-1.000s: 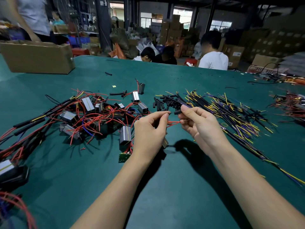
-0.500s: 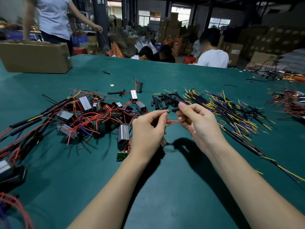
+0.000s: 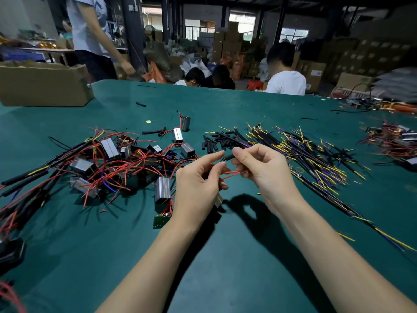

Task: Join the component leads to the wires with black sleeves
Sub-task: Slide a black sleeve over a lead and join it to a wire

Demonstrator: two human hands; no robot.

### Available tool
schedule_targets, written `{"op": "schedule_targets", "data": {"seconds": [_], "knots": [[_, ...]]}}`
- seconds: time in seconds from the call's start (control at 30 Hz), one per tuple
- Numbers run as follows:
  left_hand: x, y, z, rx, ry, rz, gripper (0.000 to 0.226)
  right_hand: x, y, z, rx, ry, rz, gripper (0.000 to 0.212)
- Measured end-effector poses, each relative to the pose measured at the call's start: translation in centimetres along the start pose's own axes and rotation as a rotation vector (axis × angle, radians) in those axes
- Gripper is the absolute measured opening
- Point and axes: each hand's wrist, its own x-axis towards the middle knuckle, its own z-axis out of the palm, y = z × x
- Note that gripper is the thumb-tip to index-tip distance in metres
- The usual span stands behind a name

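Head view: right hand (image 3: 259, 170) is pinching a black sleeve (image 3: 229, 157) in its grip, fingertips also closing on a red lead (image 3: 231, 173) just below. Left hand (image 3: 198, 184) is gripping that lead's other end, forefinger stretching toward the sleeve, above the green bench (image 3: 225, 256).

two hands (image 3: 198, 188) (image 3: 261, 170), one cardboard box (image 3: 45, 86), four people beyond the table — wires past counting.

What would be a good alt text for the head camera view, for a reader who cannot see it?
Over a green table, a person's right hand pinches a short black sleeve and the left hand holds a thin red wire between them. A tangle of red-wired components lies to the left, a spread of black-sleeved wires to the right.
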Motion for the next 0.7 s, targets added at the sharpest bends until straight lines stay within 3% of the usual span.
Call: {"op": "schedule_targets", "data": {"seconds": [0.47,0.7], "knots": [[-0.08,0.42,-0.35,0.076,-0.148,0.064,0.022,0.13,-0.54,-0.22,-0.021,-0.072,0.099,0.01],[-0.11,0.31,-0.29,0.087,-0.172,0.083,0.019,0.23,-0.64,-0.26,-0.072,-0.099,0.011,0.013]]}}
